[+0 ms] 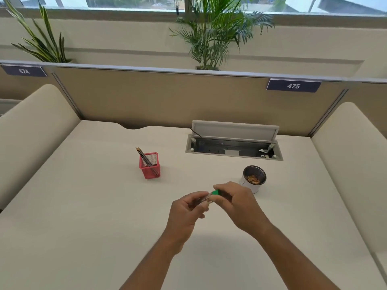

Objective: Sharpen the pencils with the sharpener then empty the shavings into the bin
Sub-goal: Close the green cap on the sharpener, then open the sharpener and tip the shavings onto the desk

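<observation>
Both hands meet above the middle of the white desk (83,206). My right hand (236,204) pinches the green part of the sharpener (215,192). My left hand (188,208) grips the sharpener's clear part, which its fingers mostly hide. A red mesh holder (149,167) stands at the centre left of the desk with a few dark pencils (144,159) leaning in it, tips up. Just right of my right hand stands a small round white bin (251,181) with a dark mesh lining and orange-brown shavings at its bottom.
An open cable box (233,146) with its lid raised is sunk into the desk at the back right. Beige partition panels close off the back and both sides. Potted plants stand behind the partition under a window.
</observation>
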### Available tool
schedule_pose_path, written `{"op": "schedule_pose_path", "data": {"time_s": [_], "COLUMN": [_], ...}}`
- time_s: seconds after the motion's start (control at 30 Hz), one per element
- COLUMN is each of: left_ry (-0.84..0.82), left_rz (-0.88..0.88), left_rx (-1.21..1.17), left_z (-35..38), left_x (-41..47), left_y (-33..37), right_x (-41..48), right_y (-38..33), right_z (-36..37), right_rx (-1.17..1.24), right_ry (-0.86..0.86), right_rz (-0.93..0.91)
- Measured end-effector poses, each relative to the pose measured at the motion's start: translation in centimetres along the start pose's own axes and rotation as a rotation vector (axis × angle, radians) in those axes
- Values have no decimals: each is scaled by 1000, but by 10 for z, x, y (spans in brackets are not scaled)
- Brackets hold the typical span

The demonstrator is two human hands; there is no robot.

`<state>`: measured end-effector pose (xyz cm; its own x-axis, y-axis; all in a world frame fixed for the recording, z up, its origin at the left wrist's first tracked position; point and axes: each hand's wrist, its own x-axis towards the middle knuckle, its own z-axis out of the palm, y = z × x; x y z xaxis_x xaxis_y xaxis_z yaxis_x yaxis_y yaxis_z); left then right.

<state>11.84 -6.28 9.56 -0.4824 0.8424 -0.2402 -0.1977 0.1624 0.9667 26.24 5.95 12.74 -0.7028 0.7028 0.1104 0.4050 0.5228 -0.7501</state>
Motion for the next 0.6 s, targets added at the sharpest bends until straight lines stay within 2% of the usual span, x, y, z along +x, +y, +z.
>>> {"op": "schedule_pose_path", "data": {"time_s": [0.17,0.27,0.37,0.6], "left_ry": [-114,-222,-313,-341], "left_rz": [154,217,270,417], "left_rx": [276,358,440,558], "left_z": [-11,-20,-33,-55], "left_x": [13,18,27,50], "left_y": [-6,-8,-12,-21], "right_x": [4,10,19,36], "right_y": [-18,-30,-42,-61], "right_z": [9,19,31,53], "right_rx": [-95,-207,-178,-130], "right_ry": [-92,-154,-121,-76], "right_rz": [65,133,184,269]}}
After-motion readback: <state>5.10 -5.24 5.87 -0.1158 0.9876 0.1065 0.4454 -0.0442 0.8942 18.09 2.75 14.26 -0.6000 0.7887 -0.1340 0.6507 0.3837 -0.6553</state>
